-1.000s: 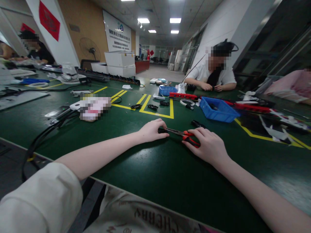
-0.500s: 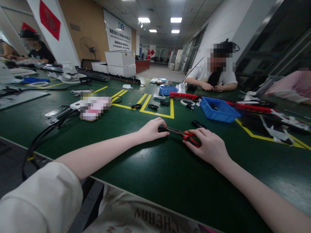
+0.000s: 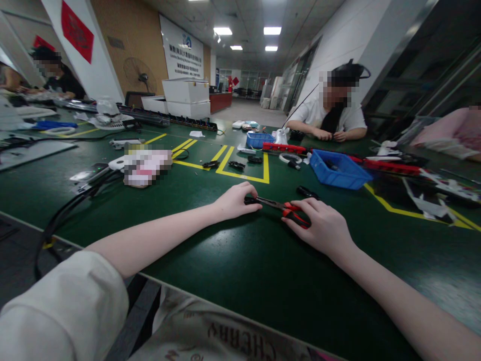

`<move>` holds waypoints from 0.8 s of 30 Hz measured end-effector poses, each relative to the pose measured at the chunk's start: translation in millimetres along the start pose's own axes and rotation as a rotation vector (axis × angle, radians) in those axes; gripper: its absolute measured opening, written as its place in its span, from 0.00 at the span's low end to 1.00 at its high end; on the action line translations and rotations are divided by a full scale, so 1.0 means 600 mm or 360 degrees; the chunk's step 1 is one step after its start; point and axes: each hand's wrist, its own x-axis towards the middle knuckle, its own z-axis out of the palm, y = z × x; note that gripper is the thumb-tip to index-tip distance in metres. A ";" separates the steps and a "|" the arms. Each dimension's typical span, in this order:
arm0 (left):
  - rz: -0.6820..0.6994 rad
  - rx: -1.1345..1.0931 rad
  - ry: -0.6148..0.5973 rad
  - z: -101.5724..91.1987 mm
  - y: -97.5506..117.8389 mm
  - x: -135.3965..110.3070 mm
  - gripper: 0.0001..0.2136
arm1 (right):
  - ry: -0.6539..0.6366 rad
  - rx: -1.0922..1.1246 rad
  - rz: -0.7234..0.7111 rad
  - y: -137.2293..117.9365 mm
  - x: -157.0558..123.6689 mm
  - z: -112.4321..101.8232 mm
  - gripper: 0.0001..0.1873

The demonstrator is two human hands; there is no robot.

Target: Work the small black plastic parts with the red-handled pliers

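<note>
My left hand [image 3: 237,201] is closed around a small black part [image 3: 251,200], most of it covered by the fingers. In my right hand [image 3: 325,223] are pliers [image 3: 295,215] with red and black handles; their long narrow jaws reach left to the black part at my left fingertips. Whether the jaws grip it cannot be made out. Just beyond my right hand lies another black piece [image 3: 307,192] on the green table [image 3: 225,281]. Farther off, several similar small black parts [image 3: 236,165] rest in and beside a yellow-taped rectangle.
A blue bin [image 3: 338,173] with dark items stands at the right, a smaller blue bin [image 3: 260,139] behind. To the left lie a phone [image 3: 147,169] and black cables [image 3: 71,205]. A person in a white top [image 3: 340,113] sits across the table, among red strips [image 3: 285,148].
Both hands hold almost the same position. The pliers' handles have shifted very slightly, with the jaws still at the black part.
</note>
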 end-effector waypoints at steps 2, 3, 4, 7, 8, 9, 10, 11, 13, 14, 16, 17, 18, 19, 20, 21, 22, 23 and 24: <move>0.0007 0.0008 0.0011 0.001 -0.002 0.000 0.11 | 0.0015 -0.0002 0.0008 0.001 0.000 0.000 0.24; 0.0014 0.0014 0.0015 0.001 -0.003 0.000 0.11 | 0.0016 0.0001 0.0011 0.001 -0.001 0.000 0.24; 0.0024 0.0019 0.0018 0.001 -0.003 0.000 0.11 | 0.0011 0.0006 0.0013 0.002 -0.001 0.001 0.24; 0.0043 0.0025 0.0013 0.002 -0.004 -0.001 0.11 | -0.0015 0.0018 0.0015 0.003 -0.001 0.002 0.24; 0.0039 0.0027 0.0011 0.002 -0.004 -0.001 0.11 | -0.0021 0.0022 0.0014 0.003 -0.001 0.003 0.24; 0.0034 0.0028 0.0009 0.002 -0.004 -0.001 0.11 | -0.0025 0.0028 0.0014 0.004 -0.001 0.003 0.24; 0.0028 0.0029 0.0007 0.001 -0.004 -0.001 0.11 | -0.0030 0.0035 0.0014 0.004 -0.001 0.003 0.24; 0.0026 0.0030 0.0005 0.001 -0.003 -0.001 0.11 | -0.0033 0.0043 0.0014 0.004 -0.001 0.004 0.24; 0.0033 0.0029 0.0001 0.001 -0.004 -0.001 0.11 | -0.0047 0.0054 0.0011 0.004 0.000 0.004 0.24; 0.0040 0.0028 -0.0002 0.001 -0.004 -0.001 0.11 | -0.0058 0.0059 0.0009 0.004 0.000 0.004 0.24; 0.0051 0.0024 -0.0012 0.001 -0.005 -0.001 0.11 | -0.0083 0.0067 0.0004 0.003 0.000 0.005 0.24; 0.0054 0.0023 -0.0017 0.001 -0.005 -0.001 0.11 | -0.0093 0.0071 0.0005 0.004 -0.001 0.005 0.24; 0.0056 0.0022 -0.0022 0.002 -0.006 0.000 0.11 | -0.0104 0.0076 0.0009 0.004 -0.001 0.005 0.24; 0.0055 0.0019 -0.0024 0.002 -0.007 0.000 0.11 | -0.0112 0.0079 0.0013 0.004 -0.001 0.006 0.24; 0.0053 0.0014 -0.0027 0.002 -0.008 0.000 0.11 | -0.0116 0.0081 0.0020 0.005 -0.002 0.007 0.24; 0.0048 0.0007 -0.0028 0.002 -0.008 0.000 0.11 | -0.0118 0.0081 0.0025 0.006 -0.002 0.007 0.24; 0.0043 -0.0002 -0.0030 0.002 -0.009 0.000 0.11 | -0.0121 0.0082 0.0027 0.007 -0.002 0.008 0.24; 0.0037 -0.0014 -0.0033 0.002 -0.009 0.001 0.12 | -0.0119 0.0082 0.0028 0.007 -0.003 0.008 0.24; 0.0029 -0.0028 -0.0034 0.001 -0.008 0.001 0.12 | -0.0115 0.0083 0.0027 0.008 -0.003 0.008 0.25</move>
